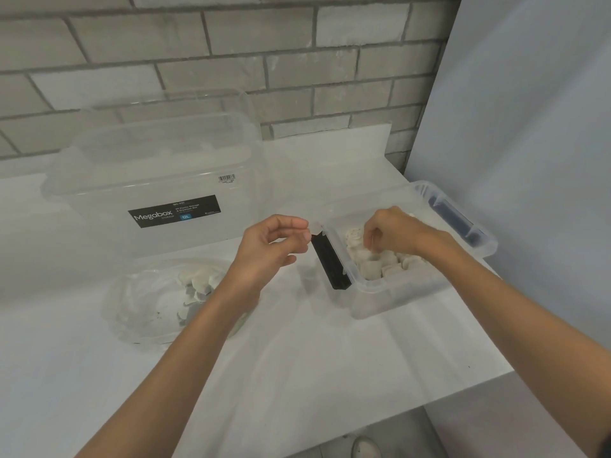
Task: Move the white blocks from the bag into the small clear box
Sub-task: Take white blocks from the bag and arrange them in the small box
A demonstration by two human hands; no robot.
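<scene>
Fingers (372, 241) of the right hand (393, 233) curl downward inside the small clear plastic box (370, 287), tips in among the chunky white blocks (370, 269) heaped there. Whether they pinch one cannot be told, since the knuckles hide the tips.

Left hand (267, 249): fingers curled, thumb and forefinger drawn close together just beside the box's near-left corner, above its black side latch (330, 262). Cannot tell whether they nip the rim, hold a small piece, or hold nothing.

Layout: the box sits against the right edge of the white tabletop (297, 358), lid off. The crumpled clear plastic bag (142, 299) lies toward the left side of the tabletop, well apart from the box, with a cluster of blocks visible through its film. A large clear lidded storage box with a black label (158, 180) stands behind the bag, along the back edge by the grey brick wall (231, 44).

Handling, as judgement:
- The blocks look light, rigid and matt, with rough, irregular faces (possibly foam or plaster, not confirmed).
- They are unlikely to slip. A thumb-and-two-finger pinch across opposite flat faces should do.
- Crumbling at the edges is possible, so a gentle squeeze and a low set-down are advisable.
- The bag is limp and slick and will collapse around a reaching hand. Holding its mouth open with one hand seems prudent.
</scene>
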